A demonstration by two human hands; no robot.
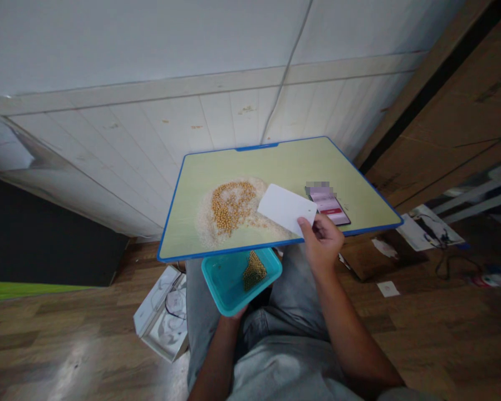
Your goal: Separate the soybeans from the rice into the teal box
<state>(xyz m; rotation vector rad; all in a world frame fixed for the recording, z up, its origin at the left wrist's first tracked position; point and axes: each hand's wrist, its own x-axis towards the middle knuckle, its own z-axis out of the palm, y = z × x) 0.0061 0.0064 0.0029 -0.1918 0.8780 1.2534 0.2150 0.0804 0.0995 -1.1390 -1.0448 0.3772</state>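
White card (284,207) is pinched by its near edge in the right hand (325,240). Left of that grip, golden beads (223,214) and pale grains (206,228) lie on the board (300,161). Below-left, the left hand (239,313) supports the teal tub (224,278); finger closure cannot be determined. Caution: tub tilt or a hasty card stroke could spill beads. Phone (334,210), right of the grip: text illegible.
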